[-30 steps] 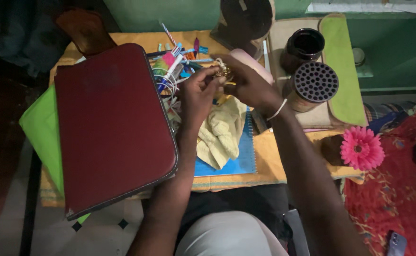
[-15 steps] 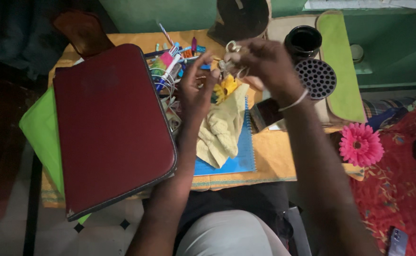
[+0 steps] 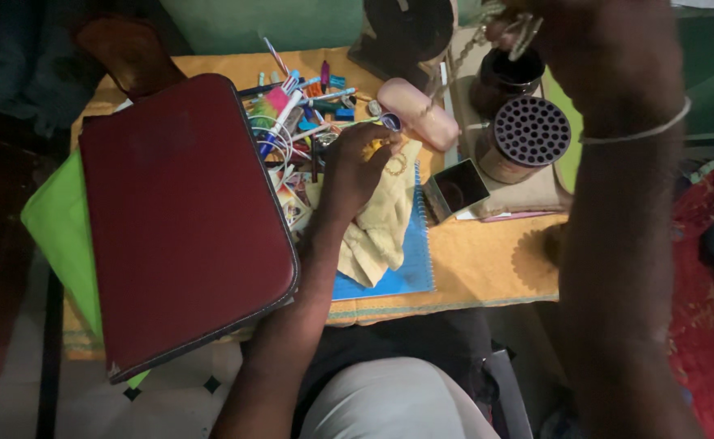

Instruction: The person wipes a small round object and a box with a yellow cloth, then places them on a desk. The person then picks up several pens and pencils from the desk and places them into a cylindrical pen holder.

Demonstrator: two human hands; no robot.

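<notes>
We've got the right hand [image 3: 609, 49] raised high at the top of frame, close to the camera, fingers pinched shut on a small metallic bunch [image 3: 510, 28]. It looks like rings or keys on a thin chain [image 3: 446, 77]; too blurred to tell which. The chain trails down-left from the bunch toward the counter [image 3: 471, 260].

The left hand [image 3: 355, 167] is low over the clutter. Its fingertips are closed on a small round bluish piece [image 3: 390, 122] at the chain's lower end, just beside the pink case [image 3: 419, 111]. We can't tell whether chain and piece are joined.

Handling, our read:
- Light, metal, rigid bits on a limp chain. It'll swing and tangle, not break.
- Smooth, small parts, so slippery in a loose pinch.
- Best hold is on the ring cluster itself, thumb against forefinger, with the other hand steadying the free end. Gripping the chain mid-span gives no control.

Around it:
- yellow cloth [image 3: 385, 219] under the left hand, lying over a blue notebook [image 3: 406, 280]
- pens and markers [image 3: 300, 97] heaped behind
- maroon case [image 3: 178, 219] to the left
- dark jar [image 3: 499, 77] and perforated-lid holder [image 3: 528, 134] under the right hand, with a small open box [image 3: 454, 191] nearer us

Snag risk: the chain hangs near the jar rim and the pen pile.
</notes>
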